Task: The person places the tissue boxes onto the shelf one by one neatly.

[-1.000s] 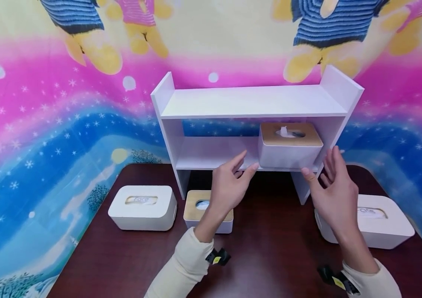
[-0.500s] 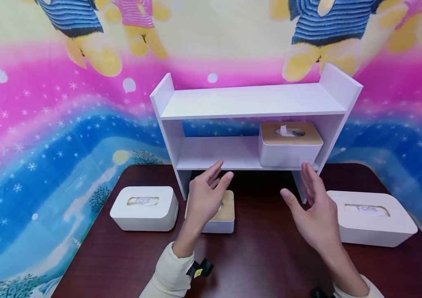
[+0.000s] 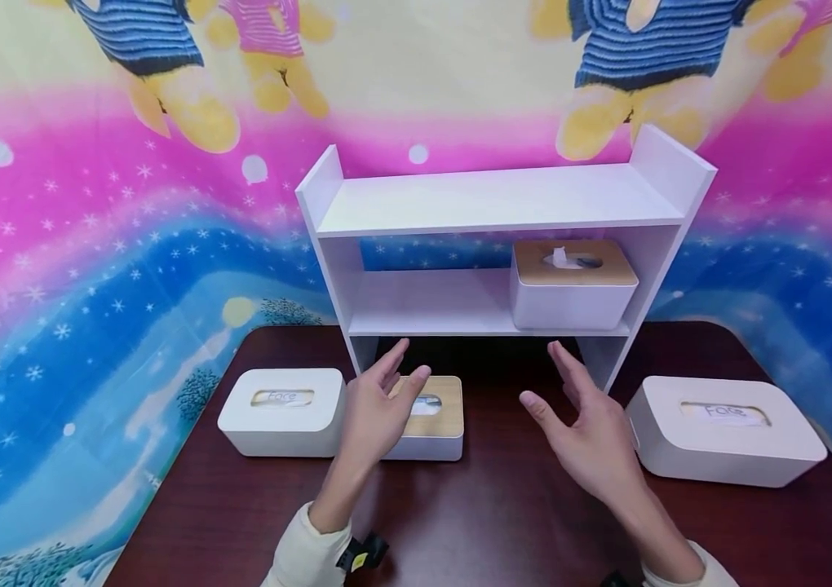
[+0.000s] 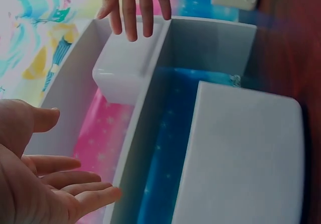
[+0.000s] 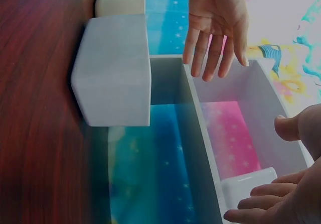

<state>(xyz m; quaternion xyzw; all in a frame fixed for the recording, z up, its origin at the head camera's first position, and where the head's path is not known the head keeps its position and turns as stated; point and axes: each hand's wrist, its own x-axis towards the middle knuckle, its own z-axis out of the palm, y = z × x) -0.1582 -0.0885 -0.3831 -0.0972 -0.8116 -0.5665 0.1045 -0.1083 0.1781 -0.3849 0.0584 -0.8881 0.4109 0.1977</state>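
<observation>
A white two-tier shelf (image 3: 497, 204) stands at the back of the dark wooden table (image 3: 504, 514). On its middle board, at the right, sits a white tissue box with a wooden lid (image 3: 570, 285). A smaller wooden-lidded tissue box (image 3: 438, 420) stands on the table in front of the shelf. My left hand (image 3: 394, 379) hovers open just left of and over this small box, hiding its left part. My right hand (image 3: 563, 399) is open to the box's right, palm facing left, apart from it. Neither hand holds anything. In the left wrist view the small box (image 4: 241, 158) lies beside the open left hand (image 4: 45, 179).
A wide white lidded box (image 3: 284, 412) lies on the table at the left and a similar one (image 3: 728, 428) at the right, close to the right hand. A bright printed cloth (image 3: 93, 244) hangs behind the table. The shelf's top board and the left of its middle board are bare.
Both hands have come down and leftward from the box on the shelf, and now flank the small box on the table. The boxes have not moved.
</observation>
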